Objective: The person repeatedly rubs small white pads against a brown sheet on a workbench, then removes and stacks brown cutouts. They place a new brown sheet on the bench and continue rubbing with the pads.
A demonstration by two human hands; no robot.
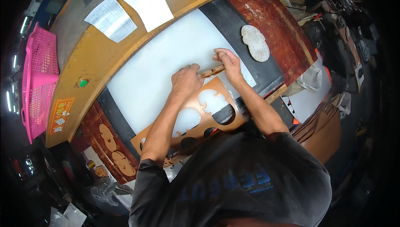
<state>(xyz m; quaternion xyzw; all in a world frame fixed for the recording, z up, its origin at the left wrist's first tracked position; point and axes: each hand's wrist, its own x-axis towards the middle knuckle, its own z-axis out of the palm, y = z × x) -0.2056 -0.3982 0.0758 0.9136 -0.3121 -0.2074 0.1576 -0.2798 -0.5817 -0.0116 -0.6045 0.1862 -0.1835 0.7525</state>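
Nearest: tan sheet [203,120] with lobed cut-outs, overlapping near edge of white board [162,64]. Next, above white board's near part: slim brown piece [211,71], seen edge-on, long axis spanning hand to hand, slightly up toward the right. Left hand [186,81] curled round its left end; right hand [230,64] at its right end, unable to tell whether pinching. Neither hand clearly nearer. Right of white board: pale dotted block [255,43]. Past its far edge: yellow beam [96,48].
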